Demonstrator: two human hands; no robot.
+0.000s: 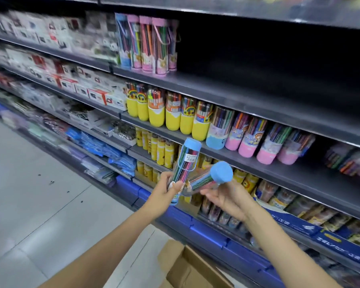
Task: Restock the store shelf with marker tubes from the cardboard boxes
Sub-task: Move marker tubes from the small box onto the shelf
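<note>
nearest of all, at the bottom edge, an open cardboard box [187, 267] sits on the pale floor [29, 183] with its flaps spread, just below the two bare forearms reaching toward the shelving

left hand [166, 190] curls its fingers round the lower part of a clear marker tube with a blue cap [186, 165], held nearly upright and leaning a little right, the cap topmost and a thin loop handle at its side

right hand [222, 196] cradles a second blue-capped tube [210, 179] that lies tilted, its round cap pointing up and right toward the camera; the fingers look wrapped under its body, though blur makes the exact grip hard to read. the bases of the two tubes meet or cross between the hands

both tubes are in front of the dark shelf edge [258, 163], not yet on it. on that shelf stand yellow-based tubes [173, 117], then one blue-based tube [216, 134] and several pink-based tubes [264, 146]. one shelf higher, a small cluster of tall pink-capped tubes [154, 42] stands at the left end
</note>
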